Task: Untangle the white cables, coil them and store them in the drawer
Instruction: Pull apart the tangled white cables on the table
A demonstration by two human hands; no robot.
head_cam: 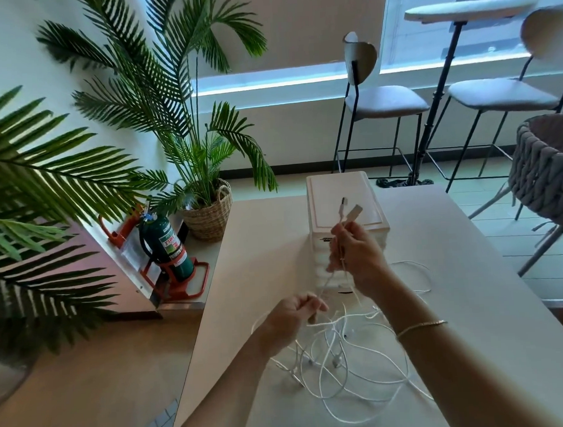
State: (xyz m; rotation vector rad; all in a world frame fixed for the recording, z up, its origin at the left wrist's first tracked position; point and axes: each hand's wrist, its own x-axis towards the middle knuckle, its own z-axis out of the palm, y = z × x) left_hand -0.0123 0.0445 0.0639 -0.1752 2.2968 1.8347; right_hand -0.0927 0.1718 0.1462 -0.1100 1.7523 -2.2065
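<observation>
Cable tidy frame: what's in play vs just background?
In play: white cables tangled on the table; white drawer unit; right hand holding up two connector ends; left hand pinching a strand.

Background: potted palm; fire extinguisher; bar stools; woven chair.

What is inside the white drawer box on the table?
I cannot tell. The drawer box looks closed, and the right hand with its cable ends covers part of its front. The tangled white cables lie outside, on the table.
</observation>
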